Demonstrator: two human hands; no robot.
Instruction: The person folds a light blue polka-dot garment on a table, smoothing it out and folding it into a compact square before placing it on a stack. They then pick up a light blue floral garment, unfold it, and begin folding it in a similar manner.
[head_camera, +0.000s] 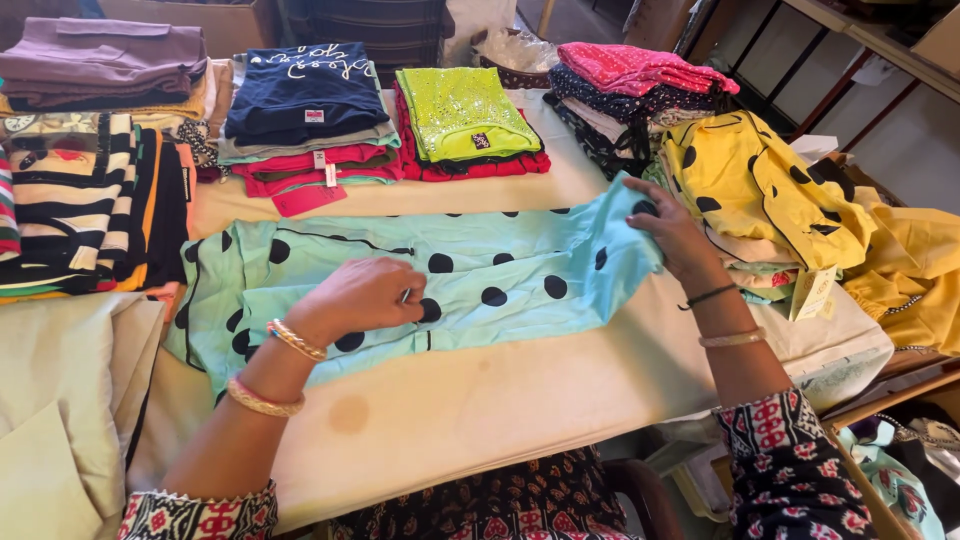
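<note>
A mint-green garment with black polka dots (480, 265) lies stretched across the cream-covered table (480, 400). My left hand (360, 296) rests on its middle, fingers curled and pinching the cloth near the front fold. My right hand (672, 228) grips the garment's right end and lifts it slightly off the table. Both wrists wear bangles.
Folded clothes stand in stacks along the far edge: striped pile (80, 200), navy and pink pile (305, 120), lime sequinned top (465, 110), pink and dark dotted pile (630, 95). Yellow dotted garments (770, 190) lie heaped at right. A cream cloth (60, 400) hangs at left.
</note>
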